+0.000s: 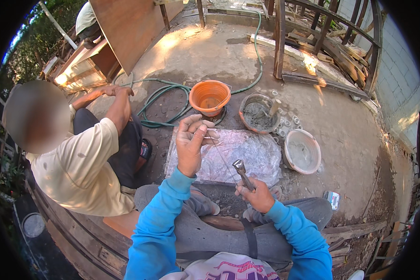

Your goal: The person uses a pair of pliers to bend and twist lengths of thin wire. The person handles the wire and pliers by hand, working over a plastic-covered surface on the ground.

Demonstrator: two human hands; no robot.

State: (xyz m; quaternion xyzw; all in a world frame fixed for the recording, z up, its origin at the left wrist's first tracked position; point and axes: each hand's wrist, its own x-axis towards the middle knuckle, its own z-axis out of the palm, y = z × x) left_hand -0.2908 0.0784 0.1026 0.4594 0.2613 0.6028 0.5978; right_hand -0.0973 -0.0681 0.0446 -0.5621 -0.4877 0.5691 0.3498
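My left hand [193,142] is raised over the near left of a plastic-covered slab [254,156], pinching the upper end of a thin wire [225,162]. The wire slants down toward my right hand [258,196], which is wrapped around a dark metal hand tool [242,173]. The tool has a shiny, blunt head that points up and away from me; its exact kind is hard to make out. Whether the wire's lower end is held in my right hand or hangs beside it, I cannot tell. Both hands are above my lap.
Beyond the slab stand an orange bucket [210,88], a tub of wet grey mortar [245,116] and a pale basin [316,154]. Small round pieces [295,120] lie between the tubs. A green hose [149,109] coils nearby. Another person [74,163] sits at my left. A wooden frame [279,42] stands far right.
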